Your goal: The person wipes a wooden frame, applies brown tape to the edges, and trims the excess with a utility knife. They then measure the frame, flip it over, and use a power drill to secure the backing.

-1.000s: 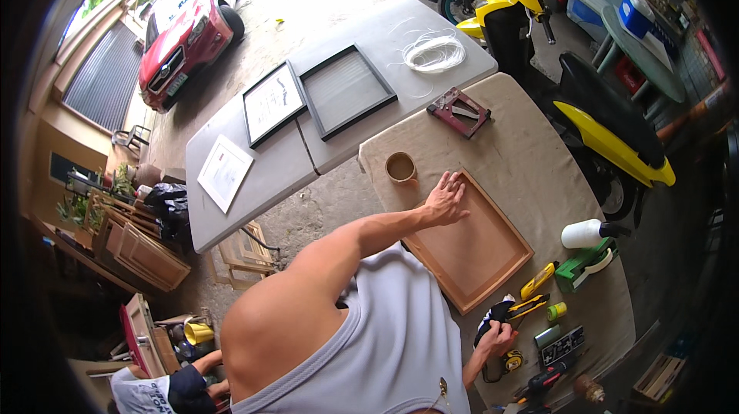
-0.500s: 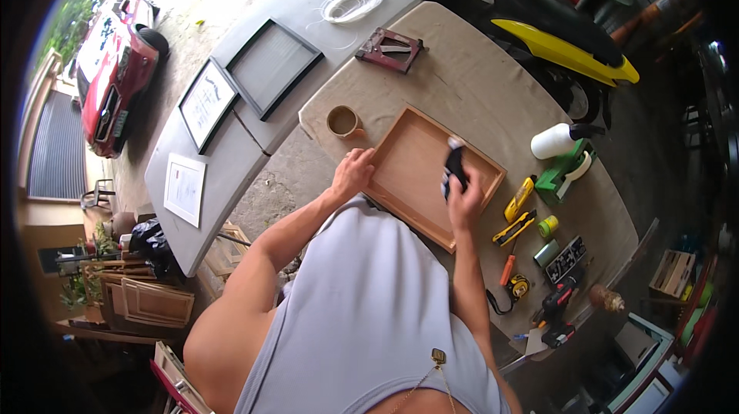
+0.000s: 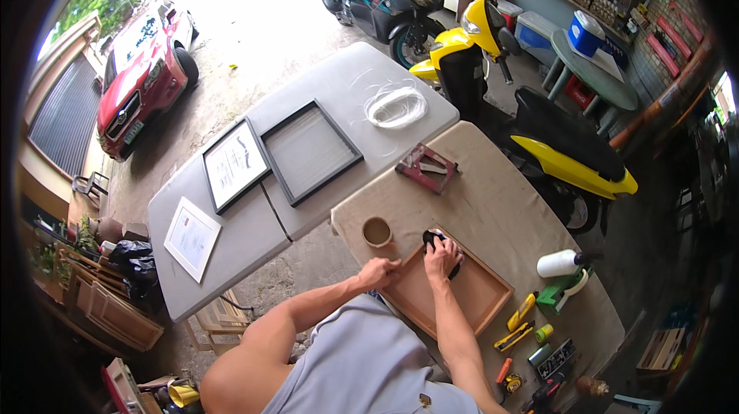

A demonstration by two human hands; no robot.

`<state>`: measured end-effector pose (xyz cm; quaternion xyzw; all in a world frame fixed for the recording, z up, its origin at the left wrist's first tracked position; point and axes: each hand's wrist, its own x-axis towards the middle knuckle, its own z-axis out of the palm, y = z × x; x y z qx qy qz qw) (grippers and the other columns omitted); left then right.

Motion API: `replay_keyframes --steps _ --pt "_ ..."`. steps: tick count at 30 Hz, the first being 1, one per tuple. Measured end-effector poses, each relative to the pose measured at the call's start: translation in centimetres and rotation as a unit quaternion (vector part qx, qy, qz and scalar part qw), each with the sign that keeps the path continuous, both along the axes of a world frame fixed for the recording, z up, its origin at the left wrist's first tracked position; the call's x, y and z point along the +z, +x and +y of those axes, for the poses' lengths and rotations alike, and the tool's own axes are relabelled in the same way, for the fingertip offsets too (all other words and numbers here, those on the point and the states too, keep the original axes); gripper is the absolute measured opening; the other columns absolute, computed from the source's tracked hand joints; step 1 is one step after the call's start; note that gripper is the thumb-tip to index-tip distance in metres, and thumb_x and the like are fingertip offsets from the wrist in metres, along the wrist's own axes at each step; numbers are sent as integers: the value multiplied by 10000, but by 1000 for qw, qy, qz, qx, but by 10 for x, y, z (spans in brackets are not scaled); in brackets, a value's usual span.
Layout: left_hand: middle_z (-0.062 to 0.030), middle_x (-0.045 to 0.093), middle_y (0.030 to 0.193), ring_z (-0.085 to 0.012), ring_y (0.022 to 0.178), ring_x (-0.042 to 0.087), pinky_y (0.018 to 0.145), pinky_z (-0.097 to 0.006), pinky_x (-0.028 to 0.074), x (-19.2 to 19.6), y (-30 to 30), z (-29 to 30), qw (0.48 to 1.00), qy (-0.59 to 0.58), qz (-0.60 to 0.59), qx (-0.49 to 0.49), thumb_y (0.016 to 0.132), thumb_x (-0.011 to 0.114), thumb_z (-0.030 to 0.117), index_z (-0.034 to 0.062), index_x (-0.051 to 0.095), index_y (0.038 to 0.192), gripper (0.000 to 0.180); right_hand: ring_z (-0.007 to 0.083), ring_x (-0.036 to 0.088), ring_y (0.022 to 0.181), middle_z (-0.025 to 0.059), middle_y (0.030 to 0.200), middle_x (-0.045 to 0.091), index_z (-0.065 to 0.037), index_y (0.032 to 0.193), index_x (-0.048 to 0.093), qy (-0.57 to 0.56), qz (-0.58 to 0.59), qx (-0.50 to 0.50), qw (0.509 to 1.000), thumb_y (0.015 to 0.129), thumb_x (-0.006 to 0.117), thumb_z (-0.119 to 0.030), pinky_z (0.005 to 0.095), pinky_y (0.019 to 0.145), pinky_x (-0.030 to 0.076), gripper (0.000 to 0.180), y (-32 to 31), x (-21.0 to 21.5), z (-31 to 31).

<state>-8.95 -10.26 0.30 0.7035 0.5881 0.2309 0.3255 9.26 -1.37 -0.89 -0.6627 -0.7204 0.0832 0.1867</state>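
Right hand [image 3: 442, 254] shifted to frame [image 3: 450, 291] far corner, grip clenching black tool [image 3: 436, 240]; left hand [image 3: 380, 272] clasps frame edge.

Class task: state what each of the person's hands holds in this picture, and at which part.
Right hand grips a small black tool from above, pressed on the wooden frame. Left hand steadies the frame's near corner.

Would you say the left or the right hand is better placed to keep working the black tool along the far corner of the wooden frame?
Probably the right hand: it covers the black tool; the left hand steadies the wooden frame.
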Motion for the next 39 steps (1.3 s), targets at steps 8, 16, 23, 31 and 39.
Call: replay_keyframes --steps 8,16,23,31,39 --pt "-174 632 803 -365 785 617 697 -454 493 -28 -9 14 997 -16 -44 -64 818 629 270 78 647 1087 331 271 567 920 69 914 607 -125 991 662 -63 48 31 996 837 596 -263 467 787 383 217 -2 1 -12" --pt "-203 630 754 -393 730 617 638 -464 496 -46 -14 27 985 21 -123 -117 810 620 278 13 652 812 267 344 594 955 162 979 637 -46 1011 669 -215 111 43 969 809 636 -251 445 833 429 290 -26 17 -75" --pt "-219 620 767 -374 736 628 640 -454 501 -62 -20 27 982 10 -126 -140 832 600 221 49 613 1134 348 382 616 890 217 909 652 -40 959 679 -297 181 62 936 776 656 -254 430 775 477 282 -28 7 -102" --pt "-212 617 743 -379 693 620 626 -449 509 -48 -17 26 989 43 -89 -109 775 642 179 45 641 1053 309 385 583 1035 209 1056 635 -134 1020 684 -432 85 50 896 807 490 -297 484 898 447 331 -39 53 -100" --pt "-210 612 714 -302 656 633 623 -372 491 -16 -10 25 990 -78 -107 -55 791 661 139 24 627 1154 382 326 635 997 167 1027 673 -188 985 719 -400 50 -55 913 757 504 -206 492 882 445 314 16 62 -138"
